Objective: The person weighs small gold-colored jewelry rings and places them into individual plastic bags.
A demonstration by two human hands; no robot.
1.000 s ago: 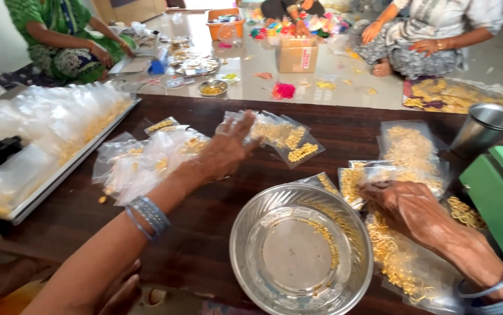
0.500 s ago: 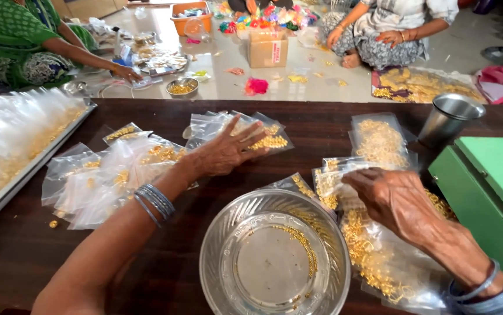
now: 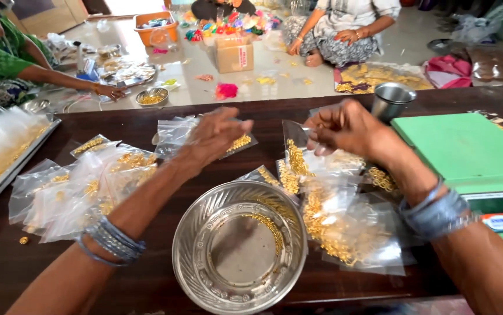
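Dark table point(image 3: 146, 119); right hand point(image 3: 345, 128) pinches clear pouch point(image 3: 298, 146); left hand point(image 3: 219, 137) beside.

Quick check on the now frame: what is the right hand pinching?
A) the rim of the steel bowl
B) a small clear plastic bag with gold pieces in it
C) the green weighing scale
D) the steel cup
B: the right hand pinches the top edge of a small clear plastic bag with gold pieces in it, above the pile; the steel cup, steel bowl and green weighing scale are untouched.
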